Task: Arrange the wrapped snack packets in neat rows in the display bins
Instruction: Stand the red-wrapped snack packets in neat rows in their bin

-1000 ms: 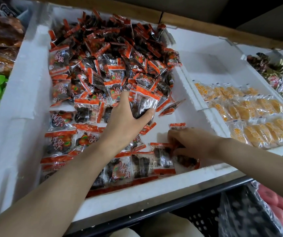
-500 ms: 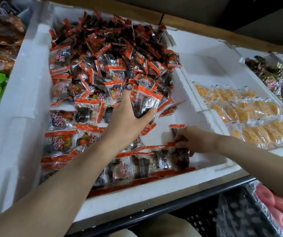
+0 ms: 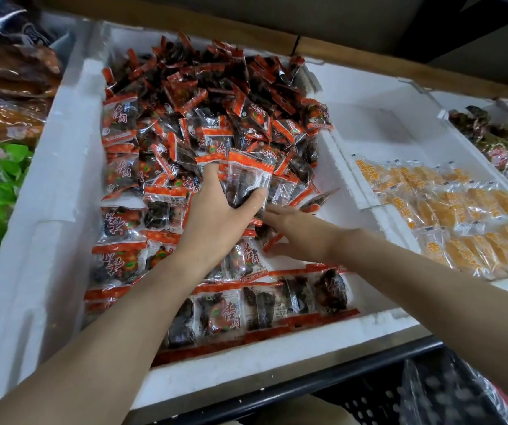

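— How many bins are showing?

— Three white foam ones, side by side. I'm working in the biggest, the left bin (image 3: 246,363). The middle bin (image 3: 369,124) is holding yellow packets (image 3: 449,216) in rows towards its near edge. The right bin (image 3: 476,98), cut off by the frame, is holding foil sweets (image 3: 498,139).

— And your grips?

— Two. My left grip (image 3: 215,222) is grasping a bunch of packets (image 3: 248,182) just in front of the heap (image 3: 209,96) that is filling the bin's far half. I'm not managing to count the bunch, as my fingers are covering part of it. My right grip (image 3: 295,231) is lying released, fingers straight, reaching in under my left thumb near the bin's middle. Whether its fingertips are touching a packet, I cannot tell.

— The neat rows?

— The front row (image 3: 258,305) is running along the near edge. Five packets are showing, and my left forearm is hiding whatever lies further left. One loose packet (image 3: 320,199) is lying by the right wall.

— The heap's count?

— Too many, too tangled.
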The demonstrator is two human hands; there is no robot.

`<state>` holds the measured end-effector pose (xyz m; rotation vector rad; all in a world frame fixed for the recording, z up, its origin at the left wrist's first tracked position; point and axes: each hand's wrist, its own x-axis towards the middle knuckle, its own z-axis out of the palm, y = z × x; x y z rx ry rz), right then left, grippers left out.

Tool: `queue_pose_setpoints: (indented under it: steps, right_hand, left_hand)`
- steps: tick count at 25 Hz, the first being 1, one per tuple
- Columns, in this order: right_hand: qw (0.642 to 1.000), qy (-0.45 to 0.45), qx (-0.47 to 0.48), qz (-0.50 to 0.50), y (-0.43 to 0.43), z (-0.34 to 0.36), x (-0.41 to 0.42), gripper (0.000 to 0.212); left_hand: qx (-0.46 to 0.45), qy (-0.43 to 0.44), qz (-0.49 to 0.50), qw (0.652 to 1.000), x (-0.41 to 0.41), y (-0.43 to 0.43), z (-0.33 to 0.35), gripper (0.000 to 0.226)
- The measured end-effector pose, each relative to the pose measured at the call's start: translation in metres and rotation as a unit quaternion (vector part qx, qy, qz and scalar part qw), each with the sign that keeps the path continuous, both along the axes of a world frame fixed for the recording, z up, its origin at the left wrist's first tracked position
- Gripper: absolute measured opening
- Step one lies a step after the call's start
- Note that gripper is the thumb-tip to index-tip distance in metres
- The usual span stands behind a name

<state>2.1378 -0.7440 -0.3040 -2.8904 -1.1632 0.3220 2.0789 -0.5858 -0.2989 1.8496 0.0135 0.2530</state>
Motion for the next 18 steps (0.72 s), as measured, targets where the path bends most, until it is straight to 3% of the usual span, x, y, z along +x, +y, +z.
queue_pose_setpoints:
  steps: [10, 12, 13, 15, 16, 18]
  right_hand:
    - [0.993, 0.062, -0.006, -0.097, -0.015, 0.002, -0.020, 0.067]
    - [0.995, 0.022, 0.000, -0.095, -0.014, 0.009, -0.025, 0.063]
    - [0.994, -0.010, 0.048, -0.100, -0.011, 0.014, -0.026, 0.060]
    - [0.959, 0.000, 0.243, -0.146, 0.000, 0.027, -0.026, 0.055]
    - [0.925, 0.052, 0.338, -0.166, 0.007, 0.033, -0.026, 0.055]
    - [0.869, 0.166, 0.424, -0.192, 0.018, 0.041, -0.027, 0.058]
  left_hand:
    - [-0.005, -0.003, 0.005, 1.000, 0.002, 0.003, 0.002, 0.066]
    - [-0.020, 0.003, 0.008, 1.000, 0.002, 0.003, 0.003, 0.068]
    - [-0.028, 0.016, 0.005, 0.999, 0.003, 0.004, 0.003, 0.067]
    - [-0.054, 0.039, -0.009, 0.998, 0.006, 0.004, -0.001, 0.057]
    - [-0.073, 0.045, -0.015, 0.996, 0.008, 0.004, -0.003, 0.057]
    - [-0.097, 0.055, -0.027, 0.993, 0.010, 0.005, -0.006, 0.078]
